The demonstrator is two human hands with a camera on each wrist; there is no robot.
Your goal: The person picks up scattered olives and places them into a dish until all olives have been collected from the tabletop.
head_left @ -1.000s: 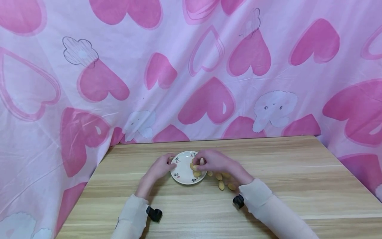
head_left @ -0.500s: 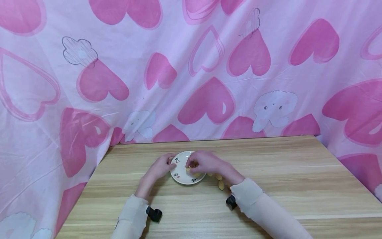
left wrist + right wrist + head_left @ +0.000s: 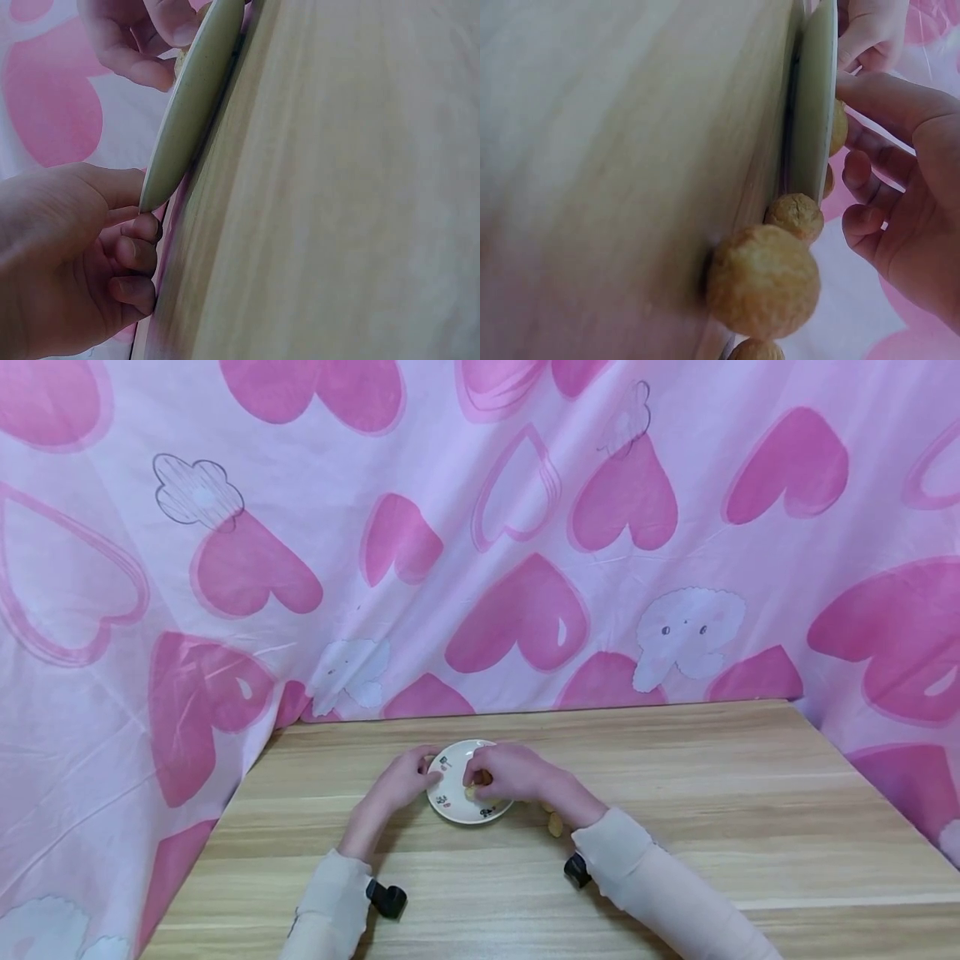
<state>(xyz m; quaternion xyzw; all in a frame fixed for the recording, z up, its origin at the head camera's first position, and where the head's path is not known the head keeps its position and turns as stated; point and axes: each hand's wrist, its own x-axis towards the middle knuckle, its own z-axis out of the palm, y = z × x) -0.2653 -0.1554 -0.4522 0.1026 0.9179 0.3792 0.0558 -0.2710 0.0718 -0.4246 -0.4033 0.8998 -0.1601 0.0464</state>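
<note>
My right hand (image 3: 513, 772) shifts left, so the tan oval nut (image 3: 470, 792) is well inside the round white plate (image 3: 453, 787); fingers half-curled, grip unclear. My left hand (image 3: 403, 777) pinches its rim.

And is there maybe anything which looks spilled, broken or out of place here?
Nothing clearly stands out. The plate shows no visible damage, and the loose nut-like pieces beside it on the table seem gathered close together rather than spilled.

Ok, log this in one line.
left hand: holds plate | right hand: pinches tan piece at plate | more tan pieces: on table
</note>
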